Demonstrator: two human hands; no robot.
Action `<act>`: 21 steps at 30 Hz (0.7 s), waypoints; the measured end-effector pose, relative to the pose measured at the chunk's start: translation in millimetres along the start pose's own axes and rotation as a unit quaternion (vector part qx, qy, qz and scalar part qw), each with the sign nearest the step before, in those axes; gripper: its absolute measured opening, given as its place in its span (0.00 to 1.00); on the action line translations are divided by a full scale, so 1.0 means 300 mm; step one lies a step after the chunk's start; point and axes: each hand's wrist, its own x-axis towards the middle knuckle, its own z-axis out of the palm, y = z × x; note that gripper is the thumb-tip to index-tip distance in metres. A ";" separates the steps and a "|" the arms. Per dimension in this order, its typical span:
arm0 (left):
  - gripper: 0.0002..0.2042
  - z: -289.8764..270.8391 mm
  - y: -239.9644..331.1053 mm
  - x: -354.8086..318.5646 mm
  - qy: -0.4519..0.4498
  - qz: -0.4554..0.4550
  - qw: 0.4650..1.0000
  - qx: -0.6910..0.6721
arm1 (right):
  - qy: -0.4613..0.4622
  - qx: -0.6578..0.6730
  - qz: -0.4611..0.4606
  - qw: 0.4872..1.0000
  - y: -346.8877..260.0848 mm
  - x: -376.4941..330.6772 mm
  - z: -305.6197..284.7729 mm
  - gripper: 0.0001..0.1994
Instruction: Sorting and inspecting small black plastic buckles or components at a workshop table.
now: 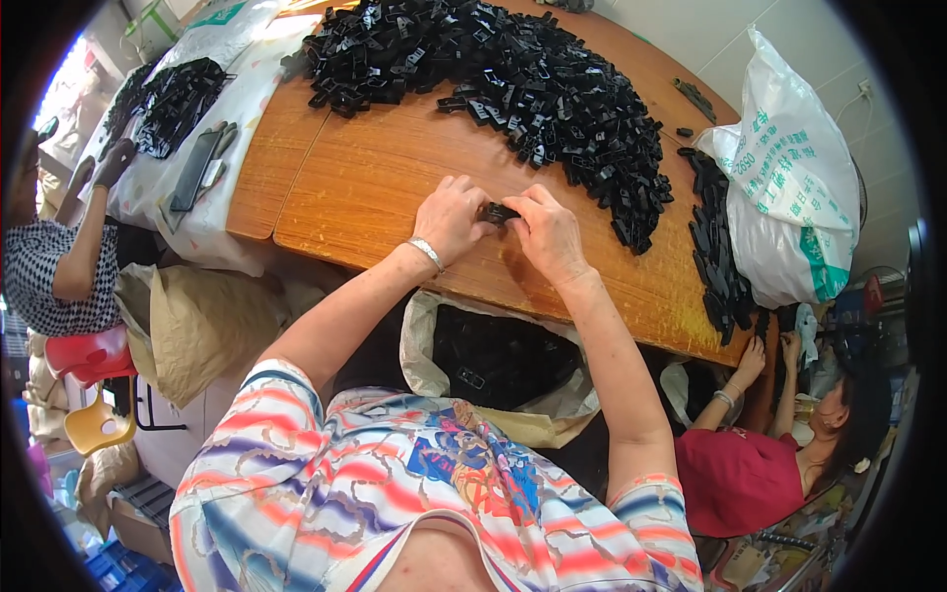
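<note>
Above the near part of the wooden table (375, 187), both my hands meet at a small black plastic part (500, 212). My left hand (452, 219) pinches its left end, and my right hand (546, 233) grips it from the right between thumb and fingers. The fingers hide much of it, so its exact shape is hard to make out. Beyond my hands, a big pile of small black rectangular plastic pieces (533, 79) curves across the far side of the table. Below the table edge, an open sack (422, 340) with black pieces inside sits in front of me.
At right lie a row of longer black parts (715, 247) and a full white plastic bag (789, 187). A person in red (740, 479) works there. Another person in a checked top (64, 271) sits at left near a phone (195, 170) and a brown sack (212, 321).
</note>
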 end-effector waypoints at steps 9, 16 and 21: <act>0.11 -0.013 -0.013 0.032 -0.053 -0.009 0.998 -0.018 | -0.054 -0.081 -0.031 0.995 0.003 -0.006 0.016 0.12; 0.13 -0.006 -0.022 0.046 -0.093 0.043 0.994 -0.028 | 0.005 -0.109 -0.009 0.994 -0.013 -0.077 0.063 0.14; 0.17 -0.025 -0.118 0.149 -0.085 0.080 0.986 -0.122 | -0.073 -0.027 0.034 0.996 -0.145 -0.273 -0.038 0.15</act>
